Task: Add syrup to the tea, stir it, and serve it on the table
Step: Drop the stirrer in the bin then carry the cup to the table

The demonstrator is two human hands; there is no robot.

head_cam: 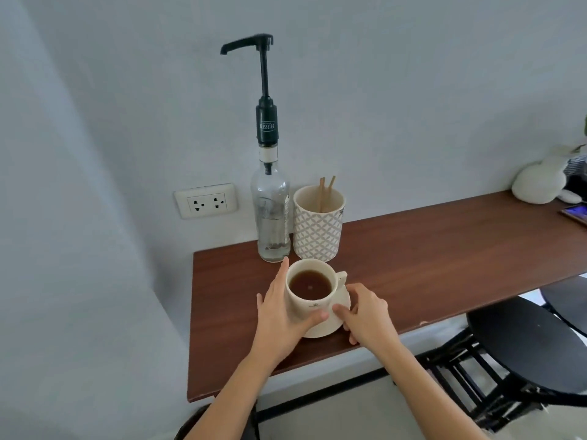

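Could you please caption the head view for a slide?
Both hands, left and right, steady cup and saucer before pump bottle.

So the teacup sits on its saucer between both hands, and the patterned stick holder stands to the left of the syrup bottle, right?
Not quite. The head view shows the patterned holder standing to the right of the syrup bottle, not the left. The rest holds: the teacup sits on its saucer between the left hand and right hand.

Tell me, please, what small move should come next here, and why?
Probably slide the cup on its saucer left, under the pump spout: both hands frame it, but the spout overhangs bare table.
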